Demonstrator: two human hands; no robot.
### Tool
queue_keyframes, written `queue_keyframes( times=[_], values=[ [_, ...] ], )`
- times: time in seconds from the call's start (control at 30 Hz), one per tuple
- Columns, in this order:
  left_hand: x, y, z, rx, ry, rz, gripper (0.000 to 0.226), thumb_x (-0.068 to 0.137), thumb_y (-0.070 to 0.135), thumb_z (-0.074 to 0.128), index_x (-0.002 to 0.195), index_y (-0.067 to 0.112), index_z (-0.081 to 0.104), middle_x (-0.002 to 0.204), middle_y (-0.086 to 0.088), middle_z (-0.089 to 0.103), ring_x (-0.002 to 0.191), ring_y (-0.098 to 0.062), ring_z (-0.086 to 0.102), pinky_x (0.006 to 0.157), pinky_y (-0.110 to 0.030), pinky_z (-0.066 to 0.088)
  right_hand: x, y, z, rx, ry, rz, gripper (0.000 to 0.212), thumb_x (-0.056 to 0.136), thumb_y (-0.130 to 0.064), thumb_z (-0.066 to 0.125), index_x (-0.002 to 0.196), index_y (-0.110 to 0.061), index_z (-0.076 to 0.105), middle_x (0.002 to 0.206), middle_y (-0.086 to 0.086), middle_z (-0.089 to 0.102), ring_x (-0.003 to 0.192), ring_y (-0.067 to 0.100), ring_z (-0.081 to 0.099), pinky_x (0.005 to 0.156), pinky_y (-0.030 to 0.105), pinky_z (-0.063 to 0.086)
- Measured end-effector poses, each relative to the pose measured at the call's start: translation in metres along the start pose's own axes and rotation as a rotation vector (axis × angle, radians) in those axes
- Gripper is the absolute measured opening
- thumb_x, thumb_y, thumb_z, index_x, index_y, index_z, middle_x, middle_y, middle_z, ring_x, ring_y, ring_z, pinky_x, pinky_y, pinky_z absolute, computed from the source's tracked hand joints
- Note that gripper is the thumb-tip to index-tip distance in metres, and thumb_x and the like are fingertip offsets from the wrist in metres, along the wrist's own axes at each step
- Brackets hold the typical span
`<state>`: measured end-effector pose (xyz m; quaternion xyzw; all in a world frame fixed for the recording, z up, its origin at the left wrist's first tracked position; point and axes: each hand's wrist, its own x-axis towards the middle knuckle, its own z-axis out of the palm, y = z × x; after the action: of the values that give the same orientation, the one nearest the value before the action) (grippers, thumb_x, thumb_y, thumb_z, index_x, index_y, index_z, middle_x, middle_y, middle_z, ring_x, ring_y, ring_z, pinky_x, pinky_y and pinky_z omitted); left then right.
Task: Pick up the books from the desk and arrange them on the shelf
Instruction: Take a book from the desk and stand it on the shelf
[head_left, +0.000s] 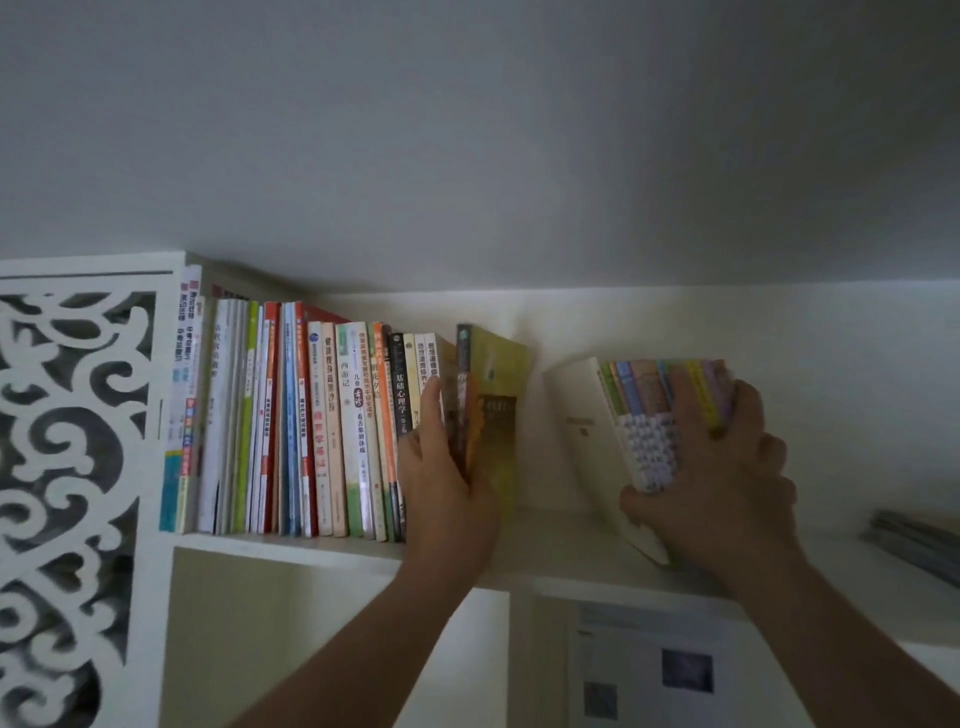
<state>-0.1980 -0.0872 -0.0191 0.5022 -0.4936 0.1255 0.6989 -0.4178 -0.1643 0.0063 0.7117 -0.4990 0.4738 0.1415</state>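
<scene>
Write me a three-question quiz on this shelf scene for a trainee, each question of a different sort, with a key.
1. True or false: the right hand grips a bundle of thin colourful books that leans on the shelf board.
2. Which does the left hand hold? A) the yellow-green book at the end of the row of upright books B) the carved white side panel C) the grey stack at far right
3. Fill in: between the two hands, the shelf shows a ____.

Key: 1 true; 2 A; 3 gap
</scene>
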Motion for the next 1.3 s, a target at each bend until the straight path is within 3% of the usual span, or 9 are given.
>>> queue_keyframes(
  times=[0.17,0.3,0.5,0.67,0.9,1.0,1.1,1.2,1.3],
  values=[
    [-0.009,-0.027,-0.015,0.214,-0.093,0.147,0.091,0.100,0.029,0.067,0.152,0.069,0.004,0.114,0.016,0.041,0.096,0.001,0.051,0.073,-0.018,0.048,0.000,-0.019,0.004,-0.004,-0.039,-0.056,0.137,0.055,-0.073,0.079,0.155,-0.057,-0.015,0.167,0.007,-0.012,0.134,0.045,0.030,0.103,0.059,0.043],
    [-0.003,-0.042,-0.035,0.325,-0.195,0.168,0.056,0.097,0.030,0.072,0.144,0.049,0.048,0.122,0.023,0.048,0.109,0.001,0.050,0.096,-0.033,0.059,-0.002,-0.049,0.014,0.012,-0.055,-0.107,0.135,0.054,-0.078,0.073,0.156,-0.055,-0.011,0.167,0.008,-0.014,0.134,0.044,0.030,0.103,0.058,0.043],
    [0.018,-0.048,-0.039,0.523,-0.148,0.135,0.068,0.084,0.049,0.080,0.138,0.046,0.039,0.123,0.013,0.048,0.107,-0.003,0.039,0.084,-0.024,0.042,-0.009,-0.111,0.045,0.053,-0.030,-0.123,0.132,0.062,-0.089,0.067,0.156,-0.050,-0.018,0.168,0.012,-0.018,0.139,0.043,0.025,0.104,0.059,0.043],
    [0.013,-0.066,-0.035,0.485,-0.102,0.278,0.048,0.082,0.052,0.078,0.120,0.043,0.050,0.109,0.010,0.048,0.098,-0.011,0.046,0.078,-0.028,0.044,-0.005,-0.112,0.062,0.032,-0.019,-0.122,0.133,0.065,-0.093,0.064,0.157,-0.049,-0.022,0.168,0.014,-0.024,0.145,0.045,0.019,0.106,0.063,0.041],
    [0.002,-0.073,-0.047,0.462,-0.172,0.376,0.066,0.077,0.062,0.077,0.134,0.038,0.056,0.121,0.004,0.051,0.110,-0.016,0.047,0.089,-0.032,0.045,-0.020,-0.090,0.058,0.073,-0.145,-0.218,0.133,0.069,-0.082,0.075,0.161,-0.048,-0.015,0.168,0.006,-0.034,0.155,0.041,0.006,0.120,0.060,0.031],
    [-0.017,-0.069,-0.056,0.248,-0.261,0.358,0.067,0.080,0.045,0.083,0.140,0.034,0.057,0.130,0.000,0.051,0.122,-0.020,0.045,0.099,-0.029,0.040,-0.051,-0.079,0.048,0.185,-0.151,-0.290,0.098,0.088,-0.063,0.067,0.166,-0.040,0.012,0.174,0.002,-0.013,0.157,0.035,0.013,0.120,0.056,0.037],
    [-0.068,-0.068,-0.063,-0.006,-0.443,0.374,0.061,0.084,0.037,0.084,0.139,0.035,0.057,0.133,0.007,0.048,0.126,-0.011,0.040,0.105,-0.012,0.027,-0.118,-0.053,0.039,0.288,-0.073,-0.317,0.063,0.095,-0.029,0.067,0.155,-0.022,0.049,0.173,0.002,0.023,0.150,0.024,0.041,0.108,0.042,0.051],
    [-0.141,-0.088,-0.057,-0.120,-0.696,0.420,0.058,0.082,0.030,0.083,0.135,0.037,0.059,0.125,0.013,0.055,0.119,-0.009,0.047,0.103,-0.018,0.036,-0.206,-0.017,0.035,0.251,-0.061,-0.244,0.040,0.093,-0.013,0.069,0.133,-0.013,0.068,0.155,0.006,0.050,0.130,0.020,0.060,0.105,0.030,0.051],
    [-0.231,-0.123,-0.030,-0.149,-1.043,0.215,0.057,0.083,0.028,0.085,0.129,0.046,0.056,0.121,0.019,0.054,0.115,-0.007,0.051,0.102,-0.030,0.044,-0.299,0.043,0.039,0.137,-0.272,0.049,0.035,0.089,-0.013,0.071,0.123,-0.020,0.072,0.143,0.000,0.057,0.120,0.016,0.062,0.103,0.033,0.051]
  ],
)
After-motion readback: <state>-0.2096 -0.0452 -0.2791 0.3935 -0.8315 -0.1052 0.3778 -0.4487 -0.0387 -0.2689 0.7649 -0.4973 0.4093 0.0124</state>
